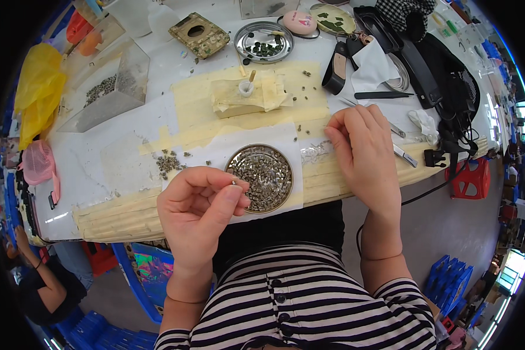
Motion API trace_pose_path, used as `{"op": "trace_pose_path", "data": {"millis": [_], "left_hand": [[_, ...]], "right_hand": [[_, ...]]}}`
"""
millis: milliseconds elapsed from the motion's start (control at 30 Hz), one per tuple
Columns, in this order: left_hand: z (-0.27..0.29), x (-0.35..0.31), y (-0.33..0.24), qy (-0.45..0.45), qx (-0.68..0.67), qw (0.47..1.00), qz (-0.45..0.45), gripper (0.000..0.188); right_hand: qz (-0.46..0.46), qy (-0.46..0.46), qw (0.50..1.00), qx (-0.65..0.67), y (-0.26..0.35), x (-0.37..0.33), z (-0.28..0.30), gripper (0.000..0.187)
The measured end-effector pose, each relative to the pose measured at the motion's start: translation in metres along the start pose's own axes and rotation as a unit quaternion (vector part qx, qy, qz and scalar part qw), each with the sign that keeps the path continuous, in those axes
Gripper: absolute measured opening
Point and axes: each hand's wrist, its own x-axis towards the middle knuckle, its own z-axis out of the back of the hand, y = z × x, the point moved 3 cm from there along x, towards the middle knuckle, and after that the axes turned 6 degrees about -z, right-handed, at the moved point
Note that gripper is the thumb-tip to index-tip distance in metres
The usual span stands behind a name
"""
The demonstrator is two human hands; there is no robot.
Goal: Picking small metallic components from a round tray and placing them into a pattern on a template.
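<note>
Head view: the left hand [195, 201] pinches a tiny metal part [234, 182] between thumb and forefinger, just beside the dish [260, 170] of similar parts, at its 9 o'clock. The right hand [363, 149] rests at 3 o'clock, fingers curled on the table [128, 157], holding nothing visible. The left hand is nearer the dish.

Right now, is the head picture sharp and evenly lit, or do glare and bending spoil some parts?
Head view: the middle is sharp, with the left hand and the round tray crisp; the table edge bends strongly toward the rim; black corners frame the picture; light is soft, shadows faint; glare only on the steel dish rim and at the bright lower right.
</note>
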Motion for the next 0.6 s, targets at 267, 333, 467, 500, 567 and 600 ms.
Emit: {"op": "trace_pose_path", "data": {"millis": [267, 333, 467, 500, 567, 600], "left_hand": [[-0.008, 0.002, 0.005, 0.021, -0.062, 0.998, 0.008, 0.010], [-0.011, 0.002, 0.005, 0.034, -0.070, 0.997, 0.015, 0.010], [-0.012, 0.001, 0.006, 0.039, -0.078, 0.996, 0.028, 0.010], [-0.011, 0.001, 0.008, 0.041, -0.081, 0.995, 0.031, 0.010], [-0.010, 0.000, 0.008, 0.041, -0.092, 0.994, 0.040, 0.011], [-0.011, 0.000, 0.008, 0.040, -0.100, 0.993, 0.045, 0.011]], "right_hand": [[-0.085, 0.004, 0.951, 0.297, 0.011, -0.007, 0.000, 0.007], [-0.073, 0.004, 0.936, 0.343, 0.016, -0.009, -0.005, 0.003], [-0.125, 0.062, 0.860, 0.490, 0.035, -0.010, -0.007, 0.011], [-0.129, 0.096, 0.833, 0.530, 0.035, -0.011, -0.007, 0.017], [-0.160, 0.140, 0.763, 0.611, 0.037, -0.012, -0.014, 0.016], [-0.175, 0.161, 0.724, 0.648, 0.038, -0.013, -0.018, 0.016]]}}
